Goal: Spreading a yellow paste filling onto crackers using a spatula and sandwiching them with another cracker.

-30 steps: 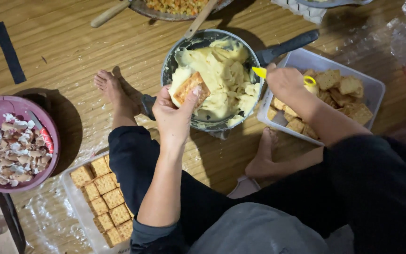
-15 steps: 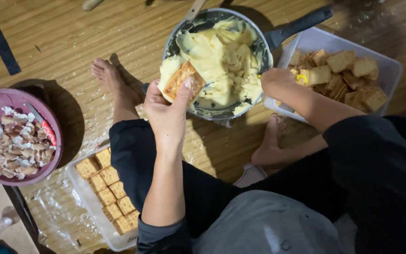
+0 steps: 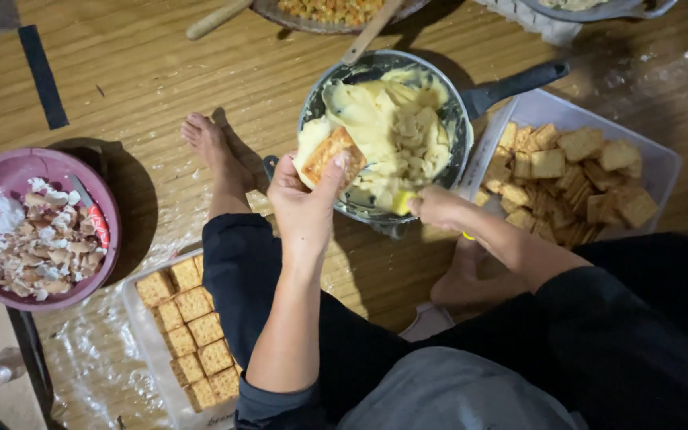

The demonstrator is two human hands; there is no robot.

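Note:
My left hand (image 3: 304, 203) holds a square golden cracker (image 3: 330, 154) flat on its fingers, over the near rim of a dark pan (image 3: 462, 119) full of pale yellow cream (image 3: 392, 127). My right hand (image 3: 437, 209) grips a yellow-handled utensil (image 3: 402, 201) whose tip is in the cream at the pan's near edge. The utensil's blade is mostly hidden by the hand. I sit on the wooden floor with my bare foot (image 3: 210, 147) stretched out left of the pan.
A clear tub (image 3: 662, 163) of loose crackers stands right of the pan. A clear tray (image 3: 145, 334) with rows of crackers lies at the lower left. A maroon bowl (image 3: 9, 171) holds eggshells. A platter with a wooden spoon (image 3: 372, 30) sits at the top.
My right hand left the cracker tub and moved left to the pan's near edge with the yellow utensil. My left hand keeps the cracker by the cream.

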